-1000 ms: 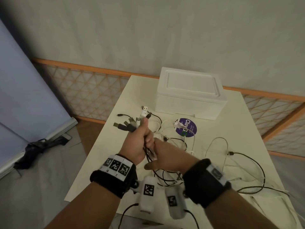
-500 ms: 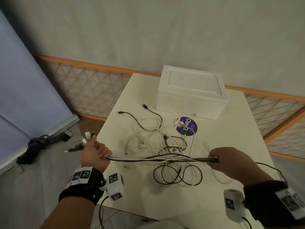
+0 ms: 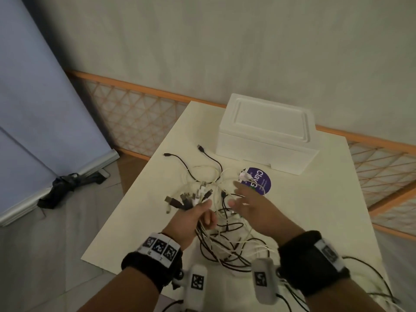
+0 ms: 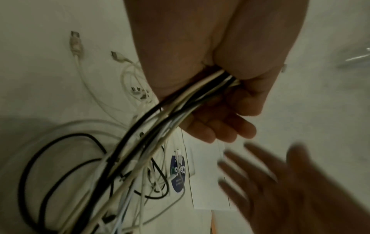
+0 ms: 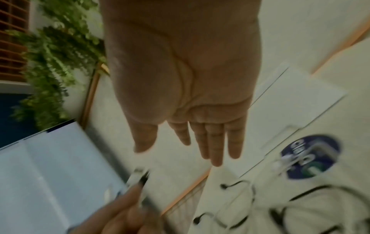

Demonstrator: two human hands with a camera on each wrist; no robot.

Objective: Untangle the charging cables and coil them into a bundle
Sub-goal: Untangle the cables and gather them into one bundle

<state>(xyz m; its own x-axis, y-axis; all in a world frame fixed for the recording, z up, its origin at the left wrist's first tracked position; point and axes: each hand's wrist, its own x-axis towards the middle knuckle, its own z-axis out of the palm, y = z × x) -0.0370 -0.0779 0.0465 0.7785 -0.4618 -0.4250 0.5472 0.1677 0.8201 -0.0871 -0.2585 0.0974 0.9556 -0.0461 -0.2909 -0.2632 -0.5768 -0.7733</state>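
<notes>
My left hand (image 3: 193, 218) grips a bunch of black and white charging cables (image 3: 216, 242) near their plug ends (image 3: 186, 199), which fan out past the fist. In the left wrist view the cables (image 4: 160, 120) run out from under the curled fingers (image 4: 220, 126) toward loose loops on the table. My right hand (image 3: 249, 208) hovers to the right of the fist, fingers spread and straight, holding nothing; the right wrist view shows its bare palm (image 5: 186, 95). More cables (image 3: 193, 167) lie tangled on the cream table (image 3: 315, 199).
A white foam box (image 3: 267, 131) stands at the back of the table. A round purple sticker (image 3: 258, 181) lies just in front of it, under a white plug. The table's left edge (image 3: 126, 206) drops to a grey floor. A lattice fence (image 3: 135, 120) runs behind.
The hands, which had drawn the cable bunch out straight between them, have come back together. My right hand has let go of the cables and spread its fingers. The left still holds the plug ends.
</notes>
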